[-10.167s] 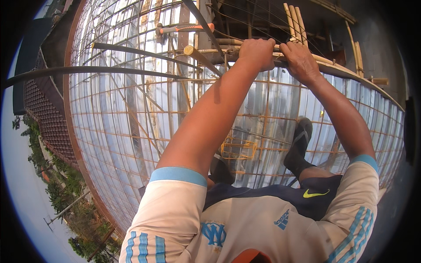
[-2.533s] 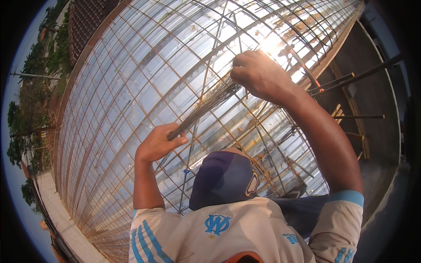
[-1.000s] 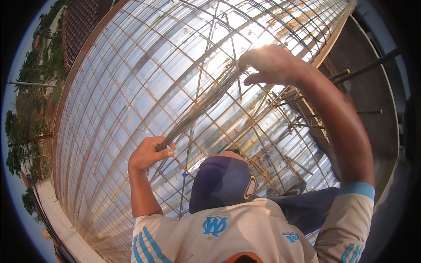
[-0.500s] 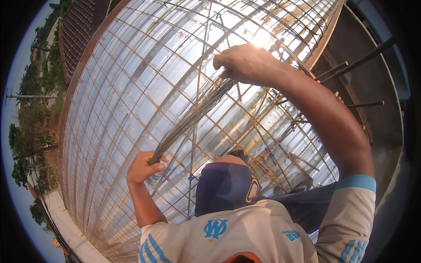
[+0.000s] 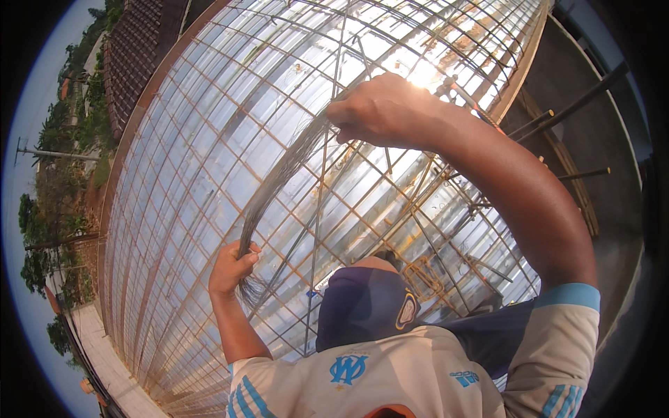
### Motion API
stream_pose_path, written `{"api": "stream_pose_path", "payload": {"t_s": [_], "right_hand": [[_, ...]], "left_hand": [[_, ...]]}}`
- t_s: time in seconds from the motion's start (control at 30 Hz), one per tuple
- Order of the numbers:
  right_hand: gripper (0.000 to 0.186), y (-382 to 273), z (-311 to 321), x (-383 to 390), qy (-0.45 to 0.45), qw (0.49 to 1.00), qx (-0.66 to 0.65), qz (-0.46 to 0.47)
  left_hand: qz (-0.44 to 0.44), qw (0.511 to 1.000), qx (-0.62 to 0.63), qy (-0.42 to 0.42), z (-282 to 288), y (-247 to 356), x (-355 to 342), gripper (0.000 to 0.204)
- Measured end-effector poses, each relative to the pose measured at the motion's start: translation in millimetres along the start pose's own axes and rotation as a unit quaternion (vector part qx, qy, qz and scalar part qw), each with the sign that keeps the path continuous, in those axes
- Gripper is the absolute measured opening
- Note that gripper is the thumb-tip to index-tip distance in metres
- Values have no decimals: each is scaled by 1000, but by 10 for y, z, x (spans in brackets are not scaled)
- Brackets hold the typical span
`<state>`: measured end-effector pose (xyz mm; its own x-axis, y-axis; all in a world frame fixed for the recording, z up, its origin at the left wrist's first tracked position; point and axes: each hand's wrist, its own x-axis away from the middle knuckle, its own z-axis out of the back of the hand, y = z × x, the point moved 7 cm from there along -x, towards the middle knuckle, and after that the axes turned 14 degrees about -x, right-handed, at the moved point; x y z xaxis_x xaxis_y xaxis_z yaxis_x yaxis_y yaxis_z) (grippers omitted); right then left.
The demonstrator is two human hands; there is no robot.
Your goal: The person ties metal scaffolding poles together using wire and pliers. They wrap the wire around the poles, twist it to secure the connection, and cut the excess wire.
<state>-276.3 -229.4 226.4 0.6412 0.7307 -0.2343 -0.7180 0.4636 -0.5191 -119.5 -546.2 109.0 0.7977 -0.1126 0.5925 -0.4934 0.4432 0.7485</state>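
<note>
A long bundle of thin grey tie wire (image 5: 279, 174) runs slantwise between my two hands, bowed along its length. Near its lower end my left hand (image 5: 233, 268) is closed round it, thumb pressed against the wires, and loose wire ends fan out below. My right hand (image 5: 380, 111) is closed at the upper end, back of the hand showing; its grip partly hides that end. Behind the wire lies a grid of brown reinforcing bars (image 5: 182, 161) over shiny corrugated metal sheets (image 5: 411, 187). Both hands are in front of the grid.
A tool with an orange-red handle (image 5: 486, 120) lies beyond my right forearm. Bar ends (image 5: 536, 124) stick out at the right beside a grey concrete wall (image 5: 599, 132). A bent rusty bar piece (image 5: 425, 277) lies on the grid. Left are a tiled roof (image 5: 132, 63) and trees.
My right hand has moved a little to the left, and its hold has turned. The wire bundle, straighter before, now curves more. My left hand keeps its grip. The whole view has shifted slightly.
</note>
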Motion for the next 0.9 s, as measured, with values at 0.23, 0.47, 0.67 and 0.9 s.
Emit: {"api": "stream_pose_path", "payload": {"t_s": [0.23, 0.47, 0.67, 0.9], "right_hand": [[20, 299, 133, 23, -52, 994, -27, -94], [32, 1212, 944, 3, 135, 953, -65, -262], [36, 2150, 1808, 313, 352, 874, -96, -320], [35, 2100, 1885, 92, 402, 857, -146, -289]], "left_hand": [[12, 993, -111, 44, 98, -45, 17, 20], [50, 974, -203, 84, 136, -63, 255, 19], [71, 953, -236, 175, 415, -394, 310, 22], [46, 903, -279, 325, 816, -602, 676, 25]]}}
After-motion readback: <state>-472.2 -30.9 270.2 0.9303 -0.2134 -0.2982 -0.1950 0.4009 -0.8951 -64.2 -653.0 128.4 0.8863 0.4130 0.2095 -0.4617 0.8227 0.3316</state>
